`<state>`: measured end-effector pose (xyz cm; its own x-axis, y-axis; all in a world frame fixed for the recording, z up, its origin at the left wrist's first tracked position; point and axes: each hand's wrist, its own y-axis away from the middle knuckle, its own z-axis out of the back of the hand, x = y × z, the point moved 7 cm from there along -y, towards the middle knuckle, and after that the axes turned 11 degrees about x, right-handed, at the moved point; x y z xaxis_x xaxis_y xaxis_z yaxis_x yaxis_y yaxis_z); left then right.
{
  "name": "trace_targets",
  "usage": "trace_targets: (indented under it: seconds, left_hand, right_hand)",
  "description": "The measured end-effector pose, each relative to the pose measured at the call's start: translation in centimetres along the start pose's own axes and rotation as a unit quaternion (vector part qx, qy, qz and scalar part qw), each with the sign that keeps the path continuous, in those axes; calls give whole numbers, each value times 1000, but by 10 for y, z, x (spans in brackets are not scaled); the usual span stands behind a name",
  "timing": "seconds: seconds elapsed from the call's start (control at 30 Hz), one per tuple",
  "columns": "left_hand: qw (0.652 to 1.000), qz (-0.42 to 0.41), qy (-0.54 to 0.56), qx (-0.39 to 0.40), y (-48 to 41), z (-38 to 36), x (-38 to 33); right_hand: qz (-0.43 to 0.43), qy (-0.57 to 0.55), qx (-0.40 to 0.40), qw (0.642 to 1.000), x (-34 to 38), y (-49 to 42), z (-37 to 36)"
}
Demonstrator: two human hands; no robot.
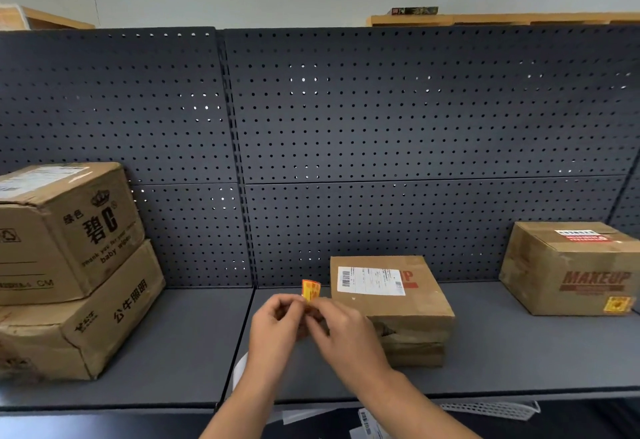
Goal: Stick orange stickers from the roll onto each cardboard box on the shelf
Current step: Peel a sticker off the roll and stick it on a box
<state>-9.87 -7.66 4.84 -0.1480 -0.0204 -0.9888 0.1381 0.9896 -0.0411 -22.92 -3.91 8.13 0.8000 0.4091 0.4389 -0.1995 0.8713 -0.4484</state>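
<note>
A dark grey shelf [156, 352] is running across the view, a perforated back panel [381, 127] rising behind it under a pale wall. Just left of the middle box [388, 303], both hands are meeting above the shelf: the left hand [273, 324] and right hand [341, 328] are pinching together on an orange sticker [310, 289], fingers curled closed around it. Far left of the middle box, two stacked boxes [69, 265] are sitting; far right, a "MAKEUP" box [571, 272] is wearing an orange sticker.

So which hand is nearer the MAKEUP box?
Right. The right hand is at mid-shelf, well left of the MAKEUP box; the left hand is further left still, touching the right.
</note>
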Motion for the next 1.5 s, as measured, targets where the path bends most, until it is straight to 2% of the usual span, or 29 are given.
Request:
trace_targets:
  seconds: [0.07,0.13,0.17,0.27,0.3,0.37,0.43,0.57,0.67,1.0,1.13,1.27,1.33,1.5]
  left_hand:
    - [1000,-20,22,-10,1,2,-4]
    - [998,-39,41,-8,3,0,-10]
    - [998,-48,42,-6,4,-2,-13]
    - [997,-71,36,9,5,-9,-21]
    - [996,-75,35,17,5,-13,-23]
    - [996,-77,35,32,4,-18,-25]
    - [996,-78,37,38,3,-22,-25]
    - [997,-78,6,22,1,-25,-22]
    - [996,-83,-18,11,-1,-32,-23]
    - [994,-90,-42,44,2,-81,-25]
    - [993,-93,-58,42,0,-98,-30]
    - [994,-73,-56,53,-3,-114,-25]
    - [994,-64,-54,66,-6,-122,-21]
    - [986,-81,-87,112,-9,-147,-23]
  right_hand:
    - [-7,-47,8,999,2,1,4]
    - [-54,-160,-10,986,-5,2,11]
    - [-95,-249,-22,964,-12,1,14]
    - [-190,-479,-36,856,-31,-5,14]
    - [-198,-523,-37,828,-34,-8,14]
    - [-185,-566,-36,803,-37,-13,17]
    - [-169,-566,-37,806,-40,-15,21]
    - [-154,-479,-56,862,-49,-10,36]
    - [-160,-433,-80,884,-57,-3,43]
    - [-158,-398,-130,894,-93,18,78]
    - [-149,-478,-93,861,-108,18,87]
    - [-149,-410,-100,894,-124,25,107]
    - [-153,-394,-105,900,-132,30,117]
    - [-172,-352,-53,919,-151,36,131]
